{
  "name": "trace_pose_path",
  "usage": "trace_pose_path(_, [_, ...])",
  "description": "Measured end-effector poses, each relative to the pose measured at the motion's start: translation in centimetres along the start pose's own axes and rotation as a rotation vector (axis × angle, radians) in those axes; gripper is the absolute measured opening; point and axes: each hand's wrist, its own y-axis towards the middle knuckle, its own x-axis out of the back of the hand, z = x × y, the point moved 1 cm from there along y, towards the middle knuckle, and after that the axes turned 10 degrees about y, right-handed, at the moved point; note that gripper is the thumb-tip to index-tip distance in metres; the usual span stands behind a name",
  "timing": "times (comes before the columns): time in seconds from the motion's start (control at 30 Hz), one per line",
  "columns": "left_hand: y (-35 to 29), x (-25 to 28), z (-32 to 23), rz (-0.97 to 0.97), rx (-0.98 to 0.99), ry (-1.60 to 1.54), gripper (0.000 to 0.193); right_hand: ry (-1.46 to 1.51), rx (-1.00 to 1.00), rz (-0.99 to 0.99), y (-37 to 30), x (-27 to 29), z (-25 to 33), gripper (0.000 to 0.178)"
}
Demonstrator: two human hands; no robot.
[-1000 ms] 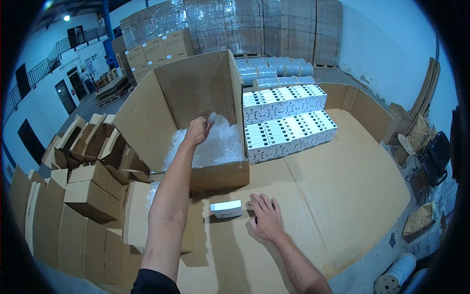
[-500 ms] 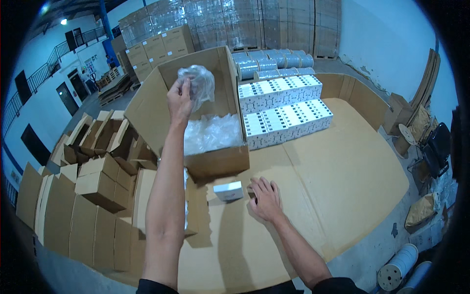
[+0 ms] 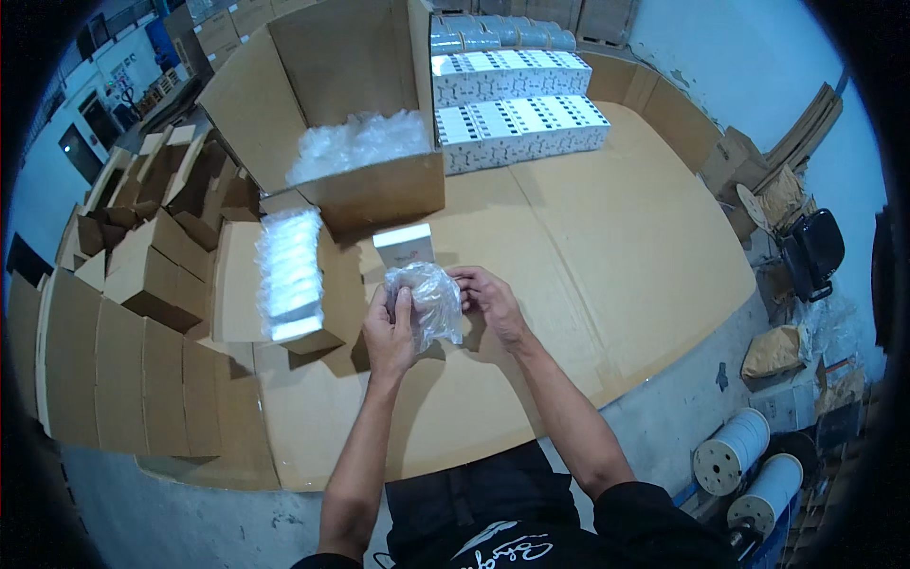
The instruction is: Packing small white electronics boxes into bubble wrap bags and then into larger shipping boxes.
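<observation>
Both my hands hold a small item wrapped in clear plastic film [image 3: 431, 302] above the cardboard-covered table [image 3: 607, 247]. My left hand [image 3: 391, 327] grips its left side and my right hand [image 3: 488, 299] pinches its right edge. Just beyond it a small white box [image 3: 405, 245] stands on the table. Further back, a large open cardboard box [image 3: 332, 114] is filled with more clear-wrapped pieces [image 3: 355, 142].
A row of white wrapped items [image 3: 289, 275] lies on a flat carton at the left. Folded small cartons [image 3: 142, 256] crowd the left side. Stacked white patterned boxes [image 3: 517, 104] stand at the back. White spools [image 3: 735, 465] sit on the floor at the lower right.
My left hand has lifted a plastic-wrapped piece out of the large box and brought it down in front of me. My right hand has left the table and taken hold of it too.
</observation>
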Motion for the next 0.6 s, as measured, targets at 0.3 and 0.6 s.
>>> trace_pose_path(0.3, [-1.0, 0.7, 2.2, 0.033, -0.114, 0.316, 0.029, -0.086, -0.153, -0.145, 0.1, -1.2, 0.1, 0.035])
trace_pose_path(0.6, [-0.7, 0.9, 2.0, 0.013, 0.011, 0.365, 0.038, 0.433, 0.04, -0.451, 0.9, -2.5, 1.3, 0.024])
